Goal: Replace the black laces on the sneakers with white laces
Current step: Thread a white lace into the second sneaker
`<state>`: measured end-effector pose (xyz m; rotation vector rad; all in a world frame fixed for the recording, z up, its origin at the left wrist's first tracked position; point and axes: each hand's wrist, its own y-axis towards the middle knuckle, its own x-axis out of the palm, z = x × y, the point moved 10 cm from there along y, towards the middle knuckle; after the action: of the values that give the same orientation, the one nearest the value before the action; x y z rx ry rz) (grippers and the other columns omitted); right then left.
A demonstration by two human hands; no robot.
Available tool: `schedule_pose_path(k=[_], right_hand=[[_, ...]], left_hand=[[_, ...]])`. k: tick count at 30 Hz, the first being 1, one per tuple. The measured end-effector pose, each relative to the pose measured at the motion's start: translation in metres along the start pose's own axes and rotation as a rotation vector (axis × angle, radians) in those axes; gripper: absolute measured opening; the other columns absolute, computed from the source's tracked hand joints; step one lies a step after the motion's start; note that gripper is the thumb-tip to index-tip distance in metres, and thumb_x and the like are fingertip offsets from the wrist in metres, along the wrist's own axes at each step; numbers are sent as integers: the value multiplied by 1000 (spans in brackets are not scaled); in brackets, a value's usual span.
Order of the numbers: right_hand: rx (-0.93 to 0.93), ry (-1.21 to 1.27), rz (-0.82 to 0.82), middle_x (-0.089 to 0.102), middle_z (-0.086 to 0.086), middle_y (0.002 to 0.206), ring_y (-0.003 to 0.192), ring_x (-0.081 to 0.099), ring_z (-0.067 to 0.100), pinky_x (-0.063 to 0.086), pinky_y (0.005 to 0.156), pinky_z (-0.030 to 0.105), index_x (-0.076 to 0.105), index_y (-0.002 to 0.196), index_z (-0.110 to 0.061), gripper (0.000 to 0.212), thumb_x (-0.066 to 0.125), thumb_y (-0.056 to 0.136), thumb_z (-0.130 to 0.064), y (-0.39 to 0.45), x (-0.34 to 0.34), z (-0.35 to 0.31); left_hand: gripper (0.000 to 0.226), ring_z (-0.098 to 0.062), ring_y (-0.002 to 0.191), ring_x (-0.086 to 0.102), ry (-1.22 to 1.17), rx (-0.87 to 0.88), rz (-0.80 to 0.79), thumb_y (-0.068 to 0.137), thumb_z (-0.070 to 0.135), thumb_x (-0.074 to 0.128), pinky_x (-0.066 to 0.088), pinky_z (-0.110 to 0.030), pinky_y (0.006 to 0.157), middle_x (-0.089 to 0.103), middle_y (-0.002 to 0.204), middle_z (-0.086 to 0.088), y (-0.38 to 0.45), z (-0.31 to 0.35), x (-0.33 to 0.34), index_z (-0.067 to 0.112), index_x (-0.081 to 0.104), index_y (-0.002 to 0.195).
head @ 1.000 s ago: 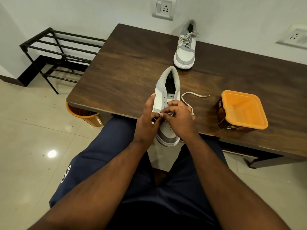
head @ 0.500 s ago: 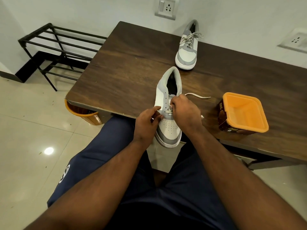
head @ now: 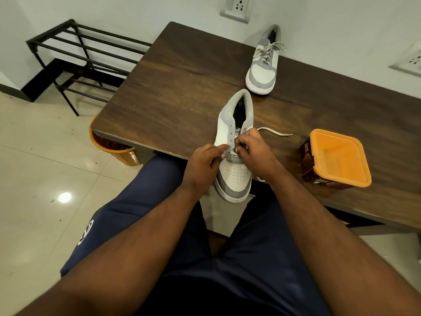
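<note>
Fingers of the right hand pinch the white lace at the near sneaker, whose side the left hand grips.

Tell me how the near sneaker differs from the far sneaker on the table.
The near sneaker has mostly bare eyelets; the far sneaker is fully laced in white. Both hands work on the near one, its toe overhanging the table edge; the far one sits untouched by the wall. Both are white and grey.

Dark wood table against a pale wall with 2 sockets; black rack on glossy tiles.
</note>
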<state>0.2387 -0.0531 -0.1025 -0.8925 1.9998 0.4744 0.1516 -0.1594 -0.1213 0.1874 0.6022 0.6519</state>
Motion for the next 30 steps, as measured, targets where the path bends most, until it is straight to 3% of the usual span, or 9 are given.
schedule_pose_path(k=[5,9,12,16,18,20,23,27,30], right_hand=[[45,164,57,44,-3,99,88,49,12,46,87,36,62,91,-12,3,60,92,-10,1,5,9],[149,295,-63,45,2,101,90,48,12,43,85,25,64,94,-8,8,57,95,-9,4,14,14],[161,359,-140,47,6,103,89,50,13,43,74,14,65,99,4,15,56,95,-7,6,12,13],[233,402,-172,55,7,87,78,51,19,44,70,29,63,95,13,19,54,95,-4,8,19,17],[274,471,-205,59,11,83,75,52,21,45,70,34,62,91,10,18,53,95,-5,8,24,20],[340,569,-241,62,9,82,70,56,13,48,66,26,62,91,1,15,50,98,-5,6,27,23],[401,531,-331,59,-1,65,48,52,1,42,47,15,57,80,-11,24,44,96,0,6,31,21],[395,423,-370,67,8,86,72,61,16,52,66,25,66,92,-10,25,44,92,3,12,39,17],[441,484,-349,66,13,86,78,57,25,46,72,38,68,86,-13,23,47,90,-3,7,40,20]], left_hand=[[25,5,82,58,-164,-140,20,92,8,64,44,-9,74,62,88,4,3,-16,3,9,71,116],[24,5,80,59,-256,-226,15,90,9,68,45,-10,73,63,88,6,5,-26,5,6,71,114],[27,8,81,60,-290,-242,-7,87,8,70,46,-8,75,62,89,7,5,-26,9,1,69,114],[26,8,78,60,-308,-253,-4,86,5,71,48,-9,75,64,89,0,6,-29,11,-2,70,111],[25,8,79,60,-306,-257,14,86,5,71,48,-10,76,65,90,0,7,-29,10,-1,70,110],[23,9,80,61,-319,-261,30,85,4,72,48,-9,76,64,88,2,6,-28,9,-3,71,107],[24,10,80,62,-348,-277,53,84,3,73,48,-9,77,65,89,2,4,-29,10,-3,71,108],[27,0,82,65,-386,-333,111,82,4,75,53,-16,80,67,92,3,0,-34,9,3,72,108],[27,-14,89,69,-477,-366,143,81,2,76,56,-27,85,70,94,2,-3,-35,10,14,73,105]])
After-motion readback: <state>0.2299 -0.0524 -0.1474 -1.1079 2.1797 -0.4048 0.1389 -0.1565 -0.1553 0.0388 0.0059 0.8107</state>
